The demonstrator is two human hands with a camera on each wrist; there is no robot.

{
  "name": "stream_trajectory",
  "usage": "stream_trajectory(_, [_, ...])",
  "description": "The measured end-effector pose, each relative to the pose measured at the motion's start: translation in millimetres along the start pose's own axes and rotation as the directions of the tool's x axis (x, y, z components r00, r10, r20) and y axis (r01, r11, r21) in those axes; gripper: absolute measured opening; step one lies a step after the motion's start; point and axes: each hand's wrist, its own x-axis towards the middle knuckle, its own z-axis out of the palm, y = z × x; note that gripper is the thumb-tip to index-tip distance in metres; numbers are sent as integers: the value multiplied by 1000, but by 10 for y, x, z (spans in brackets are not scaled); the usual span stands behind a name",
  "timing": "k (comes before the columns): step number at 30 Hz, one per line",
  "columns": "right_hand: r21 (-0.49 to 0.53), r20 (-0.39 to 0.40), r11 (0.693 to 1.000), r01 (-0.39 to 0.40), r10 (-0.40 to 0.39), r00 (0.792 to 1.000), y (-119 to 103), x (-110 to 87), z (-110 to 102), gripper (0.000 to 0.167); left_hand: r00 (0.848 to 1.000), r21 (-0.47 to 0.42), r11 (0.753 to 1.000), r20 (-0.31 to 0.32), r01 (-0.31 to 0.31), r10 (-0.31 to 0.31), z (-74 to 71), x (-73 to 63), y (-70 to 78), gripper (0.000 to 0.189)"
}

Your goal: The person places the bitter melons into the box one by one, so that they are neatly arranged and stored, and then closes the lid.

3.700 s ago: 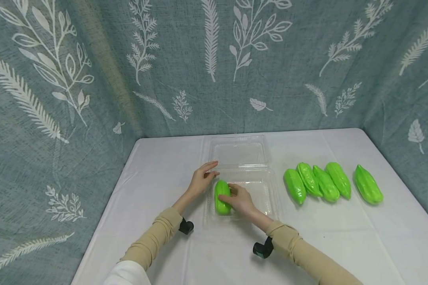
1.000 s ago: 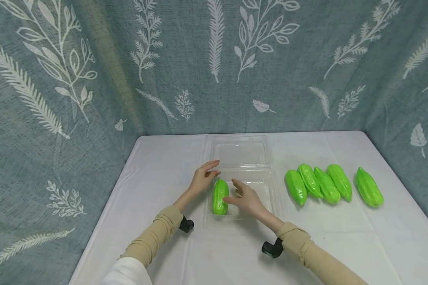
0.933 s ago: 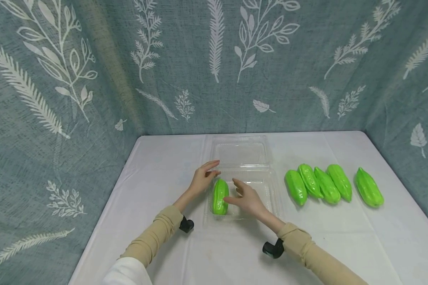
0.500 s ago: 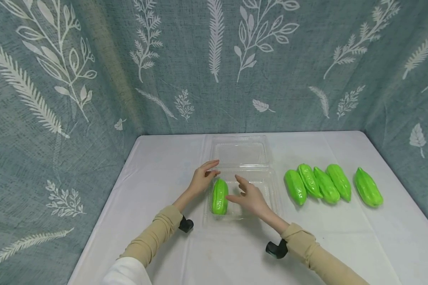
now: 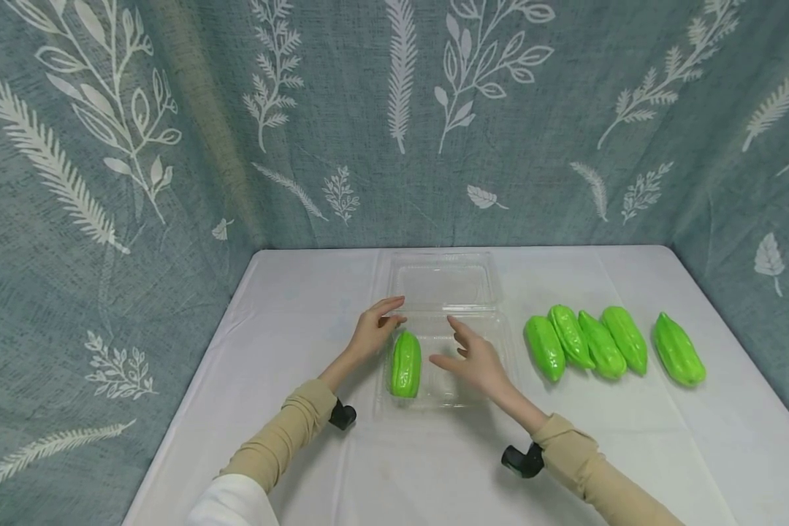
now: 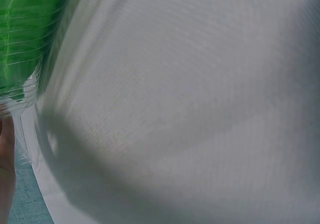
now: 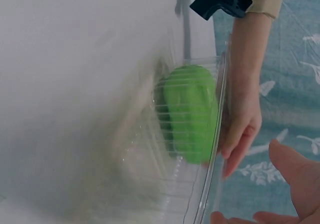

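A clear plastic clamshell container (image 5: 456,401) lies with its lid (image 5: 442,286) folded back. One glossy green ridged gourd-like vegetable (image 5: 405,365) lies lengthwise along the left side of its base; the right wrist view shows this vegetable (image 7: 191,114) through the clear wall. My left hand (image 5: 370,329) rests at the container's left edge near the hinge, fingers extended and thumb by the rim. Over the base, right of the vegetable and apart from it, my right hand (image 5: 476,359) is held with thumb and fingers spread, holding nothing. The left wrist view catches only one container corner.
Several matching green vegetables (image 5: 601,345) lie side by side to the right of the container, and another (image 5: 679,351) lies farther right. A white cloth covers the table (image 5: 289,314). Patterned blue-green curtains (image 5: 342,124) stand behind and along the sides.
My right hand gripped the green vegetable in the earliest frame, then let go and drew away to the right. The vegetable stays at the container's left side. My left hand has hardly moved.
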Motion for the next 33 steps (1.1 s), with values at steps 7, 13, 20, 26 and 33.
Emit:
stream_trajectory(7, [-3, 1, 1000, 6, -6, 1000, 10, -16, -74, 78, 1000, -10, 1000, 3, 1, -1, -5, -4, 19, 39])
stream_trajectory(13, [5, -10, 1000, 6, -6, 1000, 17, -30, -152, 78, 1000, -10, 1000, 3, -7, 7, 4, -1, 27, 39])
stream_trajectory(20, [2, -36, 1000, -6, 6, 999, 51, -51, -276, 79, 1000, -16, 1000, 1, -15, 15, 5, 9, 24, 39])
stream_trajectory(26, [0, -54, 1000, -18, 18, 998, 81, -57, -365, 79, 1000, -3, 1000, -4, -17, 17, 8, 11, 27, 39])
stream_trajectory(33, [18, -84, 1000, -18, 19, 996, 91, -45, -424, 80, 1000, 0, 1000, -2, -23, 23, 11, 6, 31, 38])
